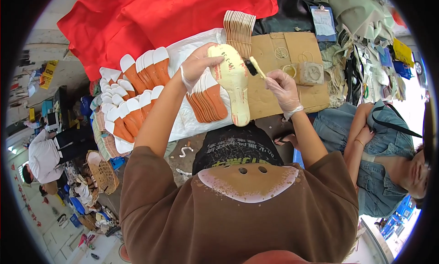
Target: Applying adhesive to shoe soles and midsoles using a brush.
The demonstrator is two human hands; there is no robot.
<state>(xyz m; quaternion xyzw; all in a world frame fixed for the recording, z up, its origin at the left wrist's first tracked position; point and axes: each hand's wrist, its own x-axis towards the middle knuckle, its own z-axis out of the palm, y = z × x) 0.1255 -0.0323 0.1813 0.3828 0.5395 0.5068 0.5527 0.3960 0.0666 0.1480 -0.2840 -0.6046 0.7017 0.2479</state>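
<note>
My left hand, in a thin clear glove, grips the edge of a pale cream shoe-sole-shaped template with hand-marked writing near its wide end. The wide end points away from me and the narrow end hangs toward my lap. My right hand, also gloved, pinches the pale handle of a small brush. The brush's black bristles are at the template's right edge; whether they touch it I cannot tell. Below my left hand, a fanned row of orange-brown insoles with white ends lies on white sheeting, partly behind the template.
More orange and white insoles lie at the left. A stack of tan insoles stands at the back. Cardboard bears a whitish block and rings. Red sheeting covers the far side. A person in denim sits close by on my right.
</note>
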